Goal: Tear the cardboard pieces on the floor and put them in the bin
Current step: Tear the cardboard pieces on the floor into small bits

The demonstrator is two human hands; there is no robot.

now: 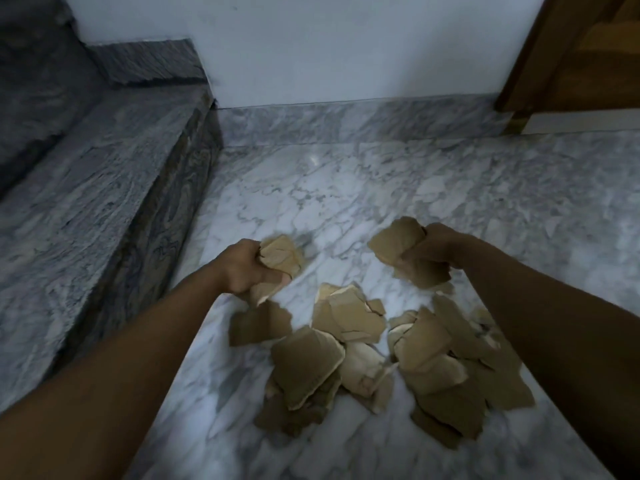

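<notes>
Several torn brown cardboard pieces lie in a loose pile on the white marble floor, low in the middle of the view. My left hand grips a bunch of cardboard scraps above the pile's left side. My right hand grips another bunch of cardboard scraps above the pile's right side. Both bunches are held off the floor and apart from each other. No bin is in view.
A grey marble step rises along the left, with a second step behind it. A white wall closes the far side, and a wooden door frame stands at the upper right. Marble floor stretches beyond the pile.
</notes>
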